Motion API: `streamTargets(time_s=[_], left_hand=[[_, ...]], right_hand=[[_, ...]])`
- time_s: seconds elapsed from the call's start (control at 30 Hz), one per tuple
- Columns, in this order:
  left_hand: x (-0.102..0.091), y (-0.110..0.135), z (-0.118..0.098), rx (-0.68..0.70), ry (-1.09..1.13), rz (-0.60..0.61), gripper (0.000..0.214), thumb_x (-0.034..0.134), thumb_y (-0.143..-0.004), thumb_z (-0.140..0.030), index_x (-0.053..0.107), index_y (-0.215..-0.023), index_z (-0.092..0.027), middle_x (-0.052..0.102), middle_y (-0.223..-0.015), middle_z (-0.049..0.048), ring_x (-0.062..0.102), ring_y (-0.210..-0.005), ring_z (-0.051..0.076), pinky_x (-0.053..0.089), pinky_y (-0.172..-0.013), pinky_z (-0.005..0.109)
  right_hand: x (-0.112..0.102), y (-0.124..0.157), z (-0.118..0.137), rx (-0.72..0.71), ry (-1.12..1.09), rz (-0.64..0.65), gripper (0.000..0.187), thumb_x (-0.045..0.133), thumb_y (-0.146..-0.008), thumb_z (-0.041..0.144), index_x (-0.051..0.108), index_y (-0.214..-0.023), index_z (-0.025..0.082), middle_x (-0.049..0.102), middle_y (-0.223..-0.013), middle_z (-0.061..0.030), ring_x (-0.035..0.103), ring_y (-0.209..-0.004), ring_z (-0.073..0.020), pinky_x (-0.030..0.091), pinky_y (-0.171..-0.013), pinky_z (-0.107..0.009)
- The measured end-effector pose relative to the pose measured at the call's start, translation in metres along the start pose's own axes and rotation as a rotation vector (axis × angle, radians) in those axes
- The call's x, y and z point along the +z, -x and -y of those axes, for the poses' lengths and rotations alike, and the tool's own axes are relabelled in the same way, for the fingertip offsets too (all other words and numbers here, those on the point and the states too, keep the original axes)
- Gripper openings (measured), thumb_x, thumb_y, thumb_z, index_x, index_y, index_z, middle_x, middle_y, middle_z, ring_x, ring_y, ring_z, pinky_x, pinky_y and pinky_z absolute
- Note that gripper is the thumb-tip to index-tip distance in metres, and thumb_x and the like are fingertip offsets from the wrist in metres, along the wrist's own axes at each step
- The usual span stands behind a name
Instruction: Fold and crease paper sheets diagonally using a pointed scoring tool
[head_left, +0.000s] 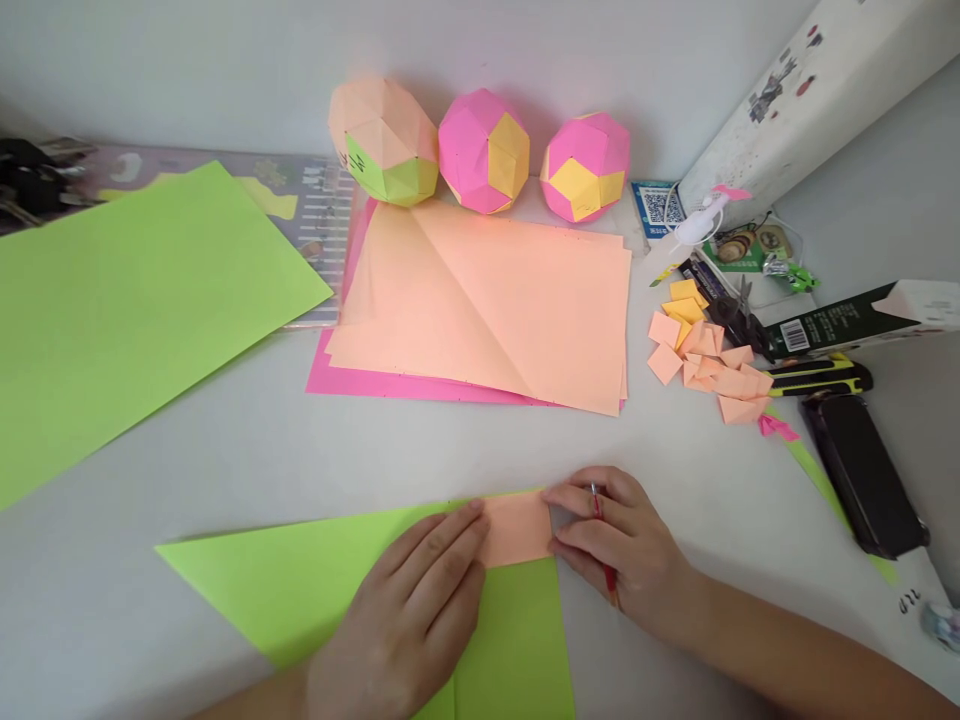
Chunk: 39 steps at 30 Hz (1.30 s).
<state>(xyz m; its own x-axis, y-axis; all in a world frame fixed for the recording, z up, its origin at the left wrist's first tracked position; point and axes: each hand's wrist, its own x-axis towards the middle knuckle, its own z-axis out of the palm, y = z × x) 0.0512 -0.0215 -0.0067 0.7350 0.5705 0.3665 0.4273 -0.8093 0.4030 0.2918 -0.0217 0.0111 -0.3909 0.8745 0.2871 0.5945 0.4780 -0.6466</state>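
small flat peach paper piece: lies on the top right corner of the green sheet under it, between the two hands; right of left fingertips, left of right fingertips; both hands touch it, neither is nearer; left end under the fingers, so long axis can't be told; right edge about in line with the green sheet's right edge
large bright-green pointed paper sheet: under piece and left hand, sharp tip off to the left, top edge slanting slightly up to the right
left hand: fingers laid out flat, pressing the piece's left part and the green sheet, not gripping
right hand: thumb and fingertips at the piece's right edge, slim red pen clasped among the fingers
peach paper sheets: beyond the hands, diagonal crease on top one, over a magenta paper sheet
second bright-green paper sheet: left, well apart from the hands
three faceted paper balls: row at the back, peach-green one leftmost, two pink-yellow
small folded peach and yellow paper pieces: loose heap at right, beside yellow-black cutter
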Motion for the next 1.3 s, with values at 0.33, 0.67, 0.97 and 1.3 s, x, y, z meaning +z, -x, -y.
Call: streamTargets(time_s=[0.33, 0.67, 0.97, 1.3], left_hand=[[-0.001, 0.004, -0.002, 0.043, -0.047, 0.035, 0.016, 0.051, -0.083, -0.001, 0.062, -0.094, -0.005, 0.058, -0.120, 0.0229, 0.044, -0.125, 0.038, 0.046, -0.095, 0.052], [-0.007, -0.003, -0.006, 0.048, -0.095, 0.041, 0.023, 0.041, -0.085, -0.002, 0.063, -0.092, -0.006, 0.059, -0.117, 0.0230, 0.043, -0.125, 0.037, 0.048, -0.093, 0.053], [-0.006, -0.004, -0.006, 0.027, -0.102, 0.037, 0.023, 0.041, -0.085, -0.002, 0.063, -0.090, -0.006, 0.059, -0.116, 0.0220, 0.044, -0.124, 0.037, 0.047, -0.095, 0.051], [-0.008, -0.006, -0.008, 0.065, -0.136, 0.034, 0.022, 0.043, -0.083, -0.001, 0.063, -0.090, -0.003, 0.060, -0.111, 0.0250, 0.046, -0.122, 0.040, 0.046, -0.094, 0.052]], right_hand=[[-0.004, -0.002, -0.006, -0.040, -0.023, 0.043, 0.014, 0.059, -0.084, 0.007, 0.055, -0.080, 0.020, 0.068, -0.100, -0.0049, 0.056, -0.087, -0.0150, 0.050, -0.075, -0.033], [-0.004, 0.003, -0.003, -0.098, 0.075, 0.018, 0.020, 0.063, -0.082, 0.006, 0.057, -0.066, 0.017, 0.070, -0.090, -0.0053, 0.059, -0.097, -0.0206, 0.053, -0.072, -0.035], [-0.004, 0.005, -0.004, -0.156, 0.141, 0.027, 0.015, 0.065, -0.080, 0.004, 0.059, -0.073, 0.016, 0.070, -0.095, -0.0053, 0.060, -0.097, -0.0235, 0.052, -0.070, -0.039], [-0.005, 0.002, -0.001, -0.135, 0.112, 0.009, 0.019, 0.063, -0.081, 0.004, 0.057, -0.069, 0.018, 0.071, -0.096, -0.0052, 0.060, -0.095, -0.0217, 0.052, -0.070, -0.038]])
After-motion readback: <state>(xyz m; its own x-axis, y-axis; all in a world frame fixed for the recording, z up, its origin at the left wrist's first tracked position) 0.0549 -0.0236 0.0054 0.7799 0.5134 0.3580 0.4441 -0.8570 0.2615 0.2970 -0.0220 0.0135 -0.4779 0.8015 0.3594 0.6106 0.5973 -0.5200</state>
